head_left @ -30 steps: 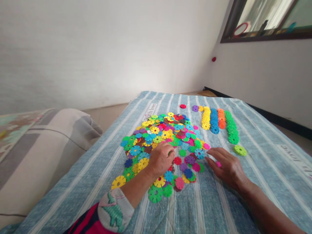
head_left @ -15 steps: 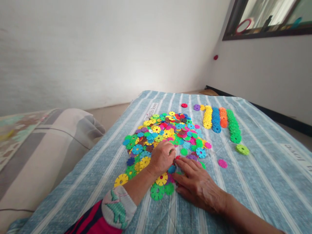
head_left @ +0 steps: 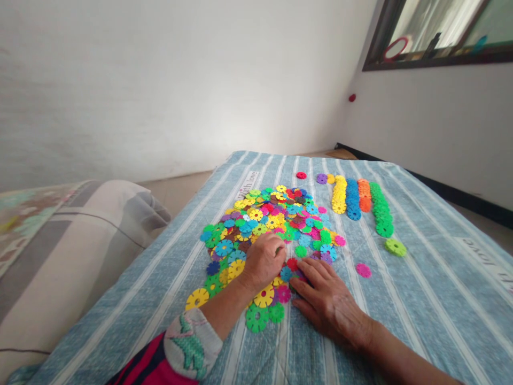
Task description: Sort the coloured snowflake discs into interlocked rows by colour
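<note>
Right hand slid onto the plastic discs, fingers open; left hand curled, grip unclear.

Left hand curled on top of the near part of a pile of mixed-colour plastic snowflake discs; can't tell if it's gripping one. Right hand lies spread on the pile's near right edge, fingers on a blue disc. Far right of the pile, sorted rows: yellow discs, blue discs, orange discs, green discs. Loose pink disc and green disc lie right. All on a striped blue quilt. Grey-beige bolster on left.
</note>
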`<state>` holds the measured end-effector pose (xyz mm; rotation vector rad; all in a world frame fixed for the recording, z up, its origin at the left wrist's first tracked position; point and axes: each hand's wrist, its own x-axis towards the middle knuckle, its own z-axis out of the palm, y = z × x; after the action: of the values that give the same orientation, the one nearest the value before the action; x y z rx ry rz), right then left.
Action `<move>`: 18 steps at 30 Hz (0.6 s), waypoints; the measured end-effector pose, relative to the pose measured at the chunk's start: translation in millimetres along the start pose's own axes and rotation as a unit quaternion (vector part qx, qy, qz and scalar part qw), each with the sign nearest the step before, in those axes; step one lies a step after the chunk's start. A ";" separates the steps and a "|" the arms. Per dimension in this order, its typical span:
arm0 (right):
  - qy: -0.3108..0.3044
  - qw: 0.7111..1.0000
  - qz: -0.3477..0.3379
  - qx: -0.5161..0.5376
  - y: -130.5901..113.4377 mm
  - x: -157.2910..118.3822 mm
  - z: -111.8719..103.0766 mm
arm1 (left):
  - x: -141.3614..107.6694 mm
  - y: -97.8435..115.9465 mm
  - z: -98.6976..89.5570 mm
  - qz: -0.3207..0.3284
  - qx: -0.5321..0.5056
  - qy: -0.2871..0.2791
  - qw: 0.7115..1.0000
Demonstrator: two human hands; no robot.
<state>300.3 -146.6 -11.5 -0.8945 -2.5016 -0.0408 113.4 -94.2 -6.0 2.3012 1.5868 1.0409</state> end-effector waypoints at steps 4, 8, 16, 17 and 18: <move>0.017 1.000 0.005 0.015 1.9 0.6 0.5 | -0.7 1.8 -1.8 0.001 0.006 -0.004 1.000; 0.037 0.999 0.009 0.021 3.2 1.7 0.2 | -1.4 5.2 -6.3 0.006 0.013 -0.019 1.000; 0.048 0.999 0.011 0.018 5.2 2.0 -2.6 | 0.3 6.4 -25.7 0.086 0.036 -0.150 0.984; 0.049 0.999 0.012 0.019 5.4 2.2 -2.9 | 0.1 4.8 -27.6 0.089 0.035 -0.161 0.982; 0.050 0.998 0.012 0.020 5.5 2.4 -3.2 | -0.2 3.0 -29.1 0.091 0.034 -0.167 0.981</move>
<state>303.4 -141.5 -8.3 -0.8839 -2.3905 -0.0285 97.5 -102.8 17.0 2.5399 1.3199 0.5961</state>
